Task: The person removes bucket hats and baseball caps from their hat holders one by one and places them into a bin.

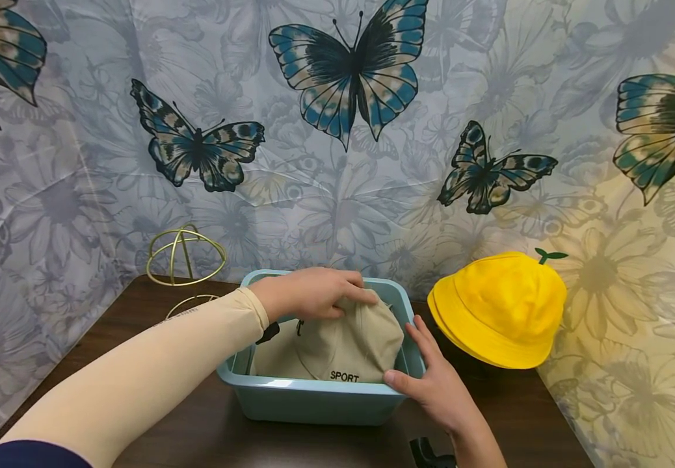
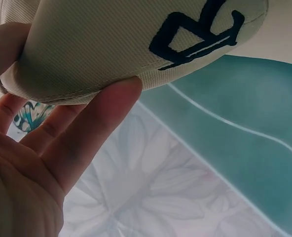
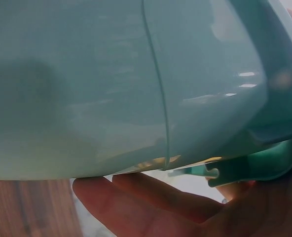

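A beige cap [image 1: 314, 348] with dark "SPORT" lettering lies inside a light blue plastic basin [image 1: 314, 404]. My left hand [image 1: 321, 292] reaches over the basin and pinches the cap's crown near the back. In the left wrist view, the thumb and fingers [image 2: 104, 116] lie on either side of the cap's fabric, beside a large dark embroidered letter. With my right hand [image 1: 439, 383] I hold the basin's right front corner, thumb on the rim. Its fingers [image 3: 131, 202] touch the basin's outer wall in the right wrist view. The cap's far parts are hidden by my left hand.
A yellow bucket hat [image 1: 501, 309] with a green sprout sits right of the basin. At the left stands a gold wire hat stand [image 1: 185, 257]. A black object [image 1: 428, 453] lies at the dark wooden table's [image 1: 191, 422] front. Butterfly-print cloth [image 1: 337, 195] hangs behind.
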{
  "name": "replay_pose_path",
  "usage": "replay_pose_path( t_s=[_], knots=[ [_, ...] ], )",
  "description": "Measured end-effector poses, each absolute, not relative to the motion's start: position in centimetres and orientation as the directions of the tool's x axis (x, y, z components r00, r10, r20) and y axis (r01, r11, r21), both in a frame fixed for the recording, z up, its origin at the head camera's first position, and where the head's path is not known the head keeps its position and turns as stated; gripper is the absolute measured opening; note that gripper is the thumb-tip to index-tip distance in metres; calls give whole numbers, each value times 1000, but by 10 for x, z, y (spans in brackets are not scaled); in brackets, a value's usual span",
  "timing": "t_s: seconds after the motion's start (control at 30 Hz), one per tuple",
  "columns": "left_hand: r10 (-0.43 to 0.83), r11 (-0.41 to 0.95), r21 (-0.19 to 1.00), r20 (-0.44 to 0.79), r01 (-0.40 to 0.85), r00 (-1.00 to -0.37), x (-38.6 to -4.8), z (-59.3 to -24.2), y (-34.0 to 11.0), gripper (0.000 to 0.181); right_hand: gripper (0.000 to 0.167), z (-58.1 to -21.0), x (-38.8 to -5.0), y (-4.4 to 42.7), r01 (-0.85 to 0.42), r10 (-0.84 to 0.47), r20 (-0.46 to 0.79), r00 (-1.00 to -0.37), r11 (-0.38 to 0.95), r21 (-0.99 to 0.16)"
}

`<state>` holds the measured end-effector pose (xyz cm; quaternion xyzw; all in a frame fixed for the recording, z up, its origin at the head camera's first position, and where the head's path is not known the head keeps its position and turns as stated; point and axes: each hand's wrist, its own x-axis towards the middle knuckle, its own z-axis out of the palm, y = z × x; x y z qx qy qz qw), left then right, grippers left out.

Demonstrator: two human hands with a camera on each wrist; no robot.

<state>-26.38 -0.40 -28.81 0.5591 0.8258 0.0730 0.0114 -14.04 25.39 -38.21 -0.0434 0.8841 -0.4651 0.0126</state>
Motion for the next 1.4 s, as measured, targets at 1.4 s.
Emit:
replay_pose_path(
  t_s=[1.4],
  knots=[
    [320, 597, 676, 293, 432, -901, -166, -350, -143, 62, 91, -383, -142, 256, -75, -109, 19, -994, 540, -838]
  ],
)
